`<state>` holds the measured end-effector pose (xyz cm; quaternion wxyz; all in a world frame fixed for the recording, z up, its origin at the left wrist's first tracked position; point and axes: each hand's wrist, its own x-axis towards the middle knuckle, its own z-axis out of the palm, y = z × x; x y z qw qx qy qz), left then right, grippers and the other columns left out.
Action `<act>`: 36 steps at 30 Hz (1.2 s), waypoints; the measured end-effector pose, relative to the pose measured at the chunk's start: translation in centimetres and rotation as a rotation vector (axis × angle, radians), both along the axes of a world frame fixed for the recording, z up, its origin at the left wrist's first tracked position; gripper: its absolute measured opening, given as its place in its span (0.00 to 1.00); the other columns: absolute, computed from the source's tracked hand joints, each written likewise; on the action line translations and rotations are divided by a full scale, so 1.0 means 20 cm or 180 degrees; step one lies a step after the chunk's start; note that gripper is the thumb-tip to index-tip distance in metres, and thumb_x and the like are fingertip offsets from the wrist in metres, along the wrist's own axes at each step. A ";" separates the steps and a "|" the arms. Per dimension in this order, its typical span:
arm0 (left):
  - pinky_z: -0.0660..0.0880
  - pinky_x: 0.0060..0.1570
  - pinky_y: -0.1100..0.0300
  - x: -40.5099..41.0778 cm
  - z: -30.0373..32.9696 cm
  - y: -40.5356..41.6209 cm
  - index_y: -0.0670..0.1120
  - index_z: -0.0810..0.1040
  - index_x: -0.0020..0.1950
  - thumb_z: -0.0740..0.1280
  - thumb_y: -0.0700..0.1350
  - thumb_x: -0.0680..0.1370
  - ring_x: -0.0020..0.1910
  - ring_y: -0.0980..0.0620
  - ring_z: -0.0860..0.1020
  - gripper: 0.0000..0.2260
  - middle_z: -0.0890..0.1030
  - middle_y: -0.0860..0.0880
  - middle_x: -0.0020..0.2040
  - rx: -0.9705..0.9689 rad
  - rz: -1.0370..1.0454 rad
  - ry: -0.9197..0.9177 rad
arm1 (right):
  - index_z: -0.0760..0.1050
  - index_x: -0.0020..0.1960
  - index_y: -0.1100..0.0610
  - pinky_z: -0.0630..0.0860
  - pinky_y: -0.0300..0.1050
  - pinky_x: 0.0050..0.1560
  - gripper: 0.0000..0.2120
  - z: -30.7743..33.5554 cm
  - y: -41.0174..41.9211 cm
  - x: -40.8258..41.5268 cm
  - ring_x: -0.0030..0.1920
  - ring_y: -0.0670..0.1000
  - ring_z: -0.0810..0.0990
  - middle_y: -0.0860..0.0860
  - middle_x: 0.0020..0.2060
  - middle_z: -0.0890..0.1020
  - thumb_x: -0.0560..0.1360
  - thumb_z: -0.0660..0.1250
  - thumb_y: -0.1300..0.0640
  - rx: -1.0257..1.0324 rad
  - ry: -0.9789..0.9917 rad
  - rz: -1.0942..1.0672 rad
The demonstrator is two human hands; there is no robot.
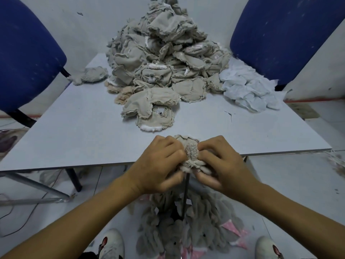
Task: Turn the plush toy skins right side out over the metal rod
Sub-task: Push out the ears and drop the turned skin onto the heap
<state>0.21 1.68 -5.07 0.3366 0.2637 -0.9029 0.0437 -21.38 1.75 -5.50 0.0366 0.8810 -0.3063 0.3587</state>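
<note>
A beige plush skin [190, 153] sits bunched on top of a thin dark metal rod [185, 195] that stands upright just in front of the table's near edge. A patch of its fuzzy side shows at the middle, with raw fabric folded around it. My left hand [160, 165] grips the skin's left side, and my right hand [222, 165] grips its right side, fingers curled into the fabric. The rod's top is hidden inside the skin.
A tall pile of inside-out beige skins [164, 58] covers the far half of the grey table [74, 131], with pale blue-white pieces [248, 90] at its right. Turned grey plush toys [186, 230] lie on the floor around the rod. Blue chairs [26, 53] flank the table.
</note>
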 end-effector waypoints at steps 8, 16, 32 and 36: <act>0.67 0.34 0.65 -0.02 0.41 -0.16 0.46 0.75 0.43 0.66 0.48 0.69 0.33 0.58 0.70 0.07 0.75 0.55 0.34 0.1185 0.0263 0.0861 | 0.81 0.47 0.55 0.66 0.33 0.35 0.11 0.33 -0.14 0.04 0.35 0.44 0.71 0.46 0.37 0.77 0.75 0.69 0.47 0.0523 -0.0751 -0.0227; 0.67 0.33 0.62 -0.18 0.35 -0.30 0.50 0.73 0.37 0.68 0.52 0.69 0.31 0.59 0.69 0.07 0.73 0.57 0.30 0.2229 0.0816 0.1162 | 0.76 0.35 0.54 0.67 0.42 0.31 0.10 0.27 -0.31 0.07 0.32 0.48 0.75 0.48 0.28 0.78 0.71 0.69 0.49 0.1482 -0.1100 -0.1378; 0.63 0.33 0.62 -0.06 0.28 -0.18 0.39 0.74 0.37 0.74 0.38 0.70 0.34 0.54 0.64 0.09 0.70 0.50 0.34 0.0233 0.0375 0.0818 | 0.77 0.45 0.60 0.64 0.32 0.38 0.08 0.26 -0.17 0.01 0.36 0.45 0.69 0.46 0.39 0.73 0.73 0.71 0.55 0.0360 -0.0655 -0.0086; 0.70 0.35 0.50 -0.03 0.24 -0.09 0.35 0.75 0.38 0.69 0.32 0.69 0.37 0.45 0.71 0.04 0.75 0.41 0.37 0.0013 0.0002 0.0588 | 0.74 0.43 0.63 0.62 0.34 0.39 0.08 0.19 -0.07 0.01 0.39 0.46 0.65 0.51 0.41 0.71 0.73 0.70 0.59 -0.0116 -0.0508 -0.0028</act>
